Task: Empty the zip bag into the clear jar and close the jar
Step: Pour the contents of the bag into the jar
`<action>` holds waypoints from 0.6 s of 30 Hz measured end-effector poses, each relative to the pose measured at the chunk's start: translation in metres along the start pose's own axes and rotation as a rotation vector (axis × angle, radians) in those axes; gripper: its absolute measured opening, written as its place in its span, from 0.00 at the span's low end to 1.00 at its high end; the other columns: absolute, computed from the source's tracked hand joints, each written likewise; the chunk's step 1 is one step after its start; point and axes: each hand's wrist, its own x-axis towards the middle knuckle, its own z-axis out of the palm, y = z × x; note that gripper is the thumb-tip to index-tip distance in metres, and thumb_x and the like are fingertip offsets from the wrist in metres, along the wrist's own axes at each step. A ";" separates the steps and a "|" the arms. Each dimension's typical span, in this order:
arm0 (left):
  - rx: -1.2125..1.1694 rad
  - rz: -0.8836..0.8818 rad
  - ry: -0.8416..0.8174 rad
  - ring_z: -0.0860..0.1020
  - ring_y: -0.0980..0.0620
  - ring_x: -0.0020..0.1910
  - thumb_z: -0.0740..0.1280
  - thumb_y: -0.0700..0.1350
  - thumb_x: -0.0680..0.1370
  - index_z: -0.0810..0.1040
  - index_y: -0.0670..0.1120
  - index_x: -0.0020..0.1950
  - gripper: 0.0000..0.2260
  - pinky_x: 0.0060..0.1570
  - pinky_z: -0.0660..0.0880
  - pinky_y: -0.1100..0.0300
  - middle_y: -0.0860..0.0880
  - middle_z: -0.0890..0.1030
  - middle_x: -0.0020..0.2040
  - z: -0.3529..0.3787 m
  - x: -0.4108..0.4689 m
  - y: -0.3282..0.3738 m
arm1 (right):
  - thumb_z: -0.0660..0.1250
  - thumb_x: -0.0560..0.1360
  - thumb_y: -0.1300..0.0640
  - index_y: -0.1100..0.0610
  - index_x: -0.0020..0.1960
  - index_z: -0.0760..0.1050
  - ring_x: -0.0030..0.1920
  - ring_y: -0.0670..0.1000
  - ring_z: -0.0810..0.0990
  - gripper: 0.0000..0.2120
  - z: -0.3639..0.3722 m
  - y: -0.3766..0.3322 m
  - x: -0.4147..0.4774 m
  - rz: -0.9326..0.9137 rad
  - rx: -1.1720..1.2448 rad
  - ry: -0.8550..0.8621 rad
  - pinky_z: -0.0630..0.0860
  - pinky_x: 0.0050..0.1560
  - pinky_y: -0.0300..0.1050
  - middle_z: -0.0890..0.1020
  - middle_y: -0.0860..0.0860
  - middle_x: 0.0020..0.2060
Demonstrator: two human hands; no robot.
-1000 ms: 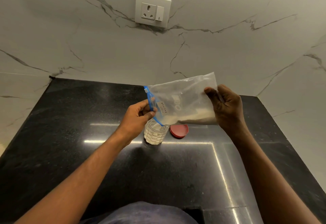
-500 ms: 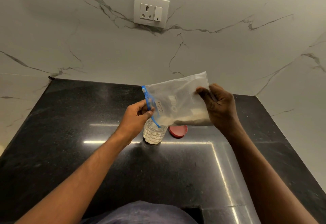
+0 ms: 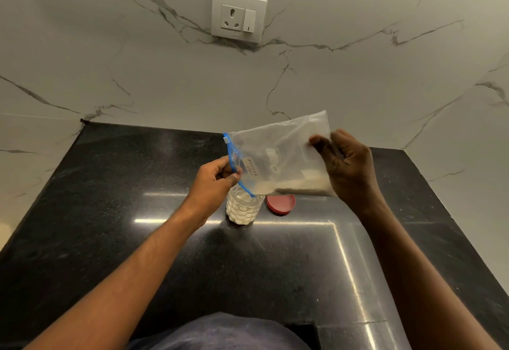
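A clear zip bag (image 3: 278, 156) with a blue zip strip and a handwritten label is held tilted above a small clear jar (image 3: 243, 209). Pale powder lies along the bag's lower edge and runs toward the open mouth over the jar. My left hand (image 3: 217, 181) pinches the blue zip edge just above the jar's rim. My right hand (image 3: 349, 167) grips the bag's closed end, raised higher. The jar stands on the black counter (image 3: 110, 212), mostly full of white powder. Its red lid (image 3: 281, 204) lies flat on the counter to the jar's right.
A white marble wall (image 3: 137, 60) with a socket and switch plate (image 3: 239, 16) rises behind the counter. The counter's front edge has a notch (image 3: 303, 330) near my body. Marble also borders the counter on both sides.
My right hand has shifted its grip along the bag's closed end, and the powder has slid further toward the mouth over the jar. My left hand stays at the zip edge.
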 end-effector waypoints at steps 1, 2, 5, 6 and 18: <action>0.000 -0.002 -0.001 0.84 0.64 0.55 0.68 0.36 0.83 0.82 0.58 0.57 0.16 0.48 0.80 0.72 0.61 0.88 0.52 0.000 0.000 0.000 | 0.69 0.82 0.53 0.49 0.33 0.66 0.30 0.43 0.65 0.21 0.000 -0.001 0.000 -0.003 -0.003 0.001 0.64 0.31 0.35 0.68 0.43 0.32; 0.000 -0.002 0.000 0.84 0.64 0.55 0.68 0.36 0.83 0.83 0.57 0.57 0.15 0.48 0.80 0.72 0.61 0.88 0.52 0.000 0.000 0.000 | 0.70 0.82 0.54 0.46 0.33 0.65 0.30 0.42 0.66 0.22 0.000 -0.003 0.000 -0.004 -0.006 0.006 0.64 0.32 0.33 0.68 0.42 0.31; -0.004 0.003 0.003 0.84 0.64 0.55 0.68 0.36 0.83 0.83 0.57 0.58 0.15 0.48 0.80 0.71 0.60 0.88 0.52 -0.001 0.001 0.000 | 0.70 0.82 0.56 0.44 0.34 0.64 0.30 0.41 0.67 0.23 0.000 -0.005 -0.001 -0.003 -0.011 0.006 0.64 0.32 0.30 0.71 0.39 0.31; -0.007 0.005 -0.001 0.84 0.64 0.55 0.68 0.36 0.83 0.83 0.56 0.58 0.14 0.48 0.80 0.71 0.60 0.88 0.53 -0.001 0.001 0.001 | 0.70 0.82 0.55 0.47 0.33 0.64 0.30 0.41 0.67 0.22 -0.001 -0.005 0.000 0.002 -0.002 0.014 0.64 0.32 0.30 0.70 0.41 0.31; -0.042 -0.013 0.010 0.85 0.63 0.56 0.68 0.35 0.83 0.84 0.54 0.58 0.14 0.47 0.80 0.72 0.58 0.88 0.53 -0.001 0.004 -0.003 | 0.70 0.82 0.56 0.51 0.33 0.67 0.30 0.46 0.66 0.21 0.002 -0.008 0.002 -0.003 0.021 0.010 0.66 0.31 0.45 0.68 0.48 0.31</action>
